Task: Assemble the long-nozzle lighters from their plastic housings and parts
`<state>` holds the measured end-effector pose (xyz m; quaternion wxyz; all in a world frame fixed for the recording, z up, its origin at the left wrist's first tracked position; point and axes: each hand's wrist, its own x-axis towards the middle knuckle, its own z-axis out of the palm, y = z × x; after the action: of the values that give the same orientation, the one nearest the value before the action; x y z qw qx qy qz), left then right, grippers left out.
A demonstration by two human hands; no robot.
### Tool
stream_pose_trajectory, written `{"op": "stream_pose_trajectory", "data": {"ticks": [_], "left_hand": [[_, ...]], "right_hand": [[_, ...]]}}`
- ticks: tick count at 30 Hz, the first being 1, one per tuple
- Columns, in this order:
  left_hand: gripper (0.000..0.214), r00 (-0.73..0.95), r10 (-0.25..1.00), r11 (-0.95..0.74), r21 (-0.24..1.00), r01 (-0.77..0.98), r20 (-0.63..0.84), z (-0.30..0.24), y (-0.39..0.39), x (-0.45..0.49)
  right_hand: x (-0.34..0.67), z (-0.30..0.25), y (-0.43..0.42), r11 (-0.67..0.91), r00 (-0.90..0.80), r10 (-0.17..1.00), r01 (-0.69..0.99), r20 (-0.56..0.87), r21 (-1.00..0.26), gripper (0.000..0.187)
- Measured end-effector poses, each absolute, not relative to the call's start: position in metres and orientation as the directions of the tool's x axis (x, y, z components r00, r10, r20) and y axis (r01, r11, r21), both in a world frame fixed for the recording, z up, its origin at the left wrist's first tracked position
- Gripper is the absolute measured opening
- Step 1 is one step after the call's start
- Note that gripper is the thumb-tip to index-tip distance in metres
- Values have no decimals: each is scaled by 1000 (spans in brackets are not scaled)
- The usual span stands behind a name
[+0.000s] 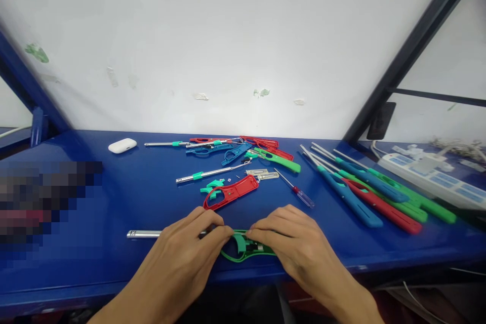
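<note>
We find green shell (236, 260) nearer us than screwdriver (304, 197), open side up, likely so innards (253, 246) show. Left hand (193, 255) and right hand (298, 240) both pinch green shell, presumably steadying it. Red shell (240, 190) left of screwdriver; lighters (379, 205) right, seemingly grouped apart.

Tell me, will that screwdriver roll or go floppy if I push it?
The screwdriver might roll in a curve, since its handle looks rounded and thicker than its shaft. It probably won't flop: that thin, straight shaft looks like metal. Lifted by the middle, it may dip toward the handle, the bulkier end.
</note>
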<state>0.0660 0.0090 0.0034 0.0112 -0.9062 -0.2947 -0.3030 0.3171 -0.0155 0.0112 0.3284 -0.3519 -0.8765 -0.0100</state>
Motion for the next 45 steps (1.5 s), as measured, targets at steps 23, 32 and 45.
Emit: {"op": "stream_pose_trajectory", "data": {"ticks": [23,32,45], "left_hand": [[37,677,545,-790,33,612,495,8,4,71],[46,693,563,-776,-1,631,451,9,5,73],[47,714,528,-801,-11,599,460,10,8,73]], "right_hand": [[318,5,-14,716,-534,651,667,539,-204,21],[318,8,-14,694,-541,677,694,499,-189,34],[320,-1,-14,661,-477,730,674,490,-329,36]]}}
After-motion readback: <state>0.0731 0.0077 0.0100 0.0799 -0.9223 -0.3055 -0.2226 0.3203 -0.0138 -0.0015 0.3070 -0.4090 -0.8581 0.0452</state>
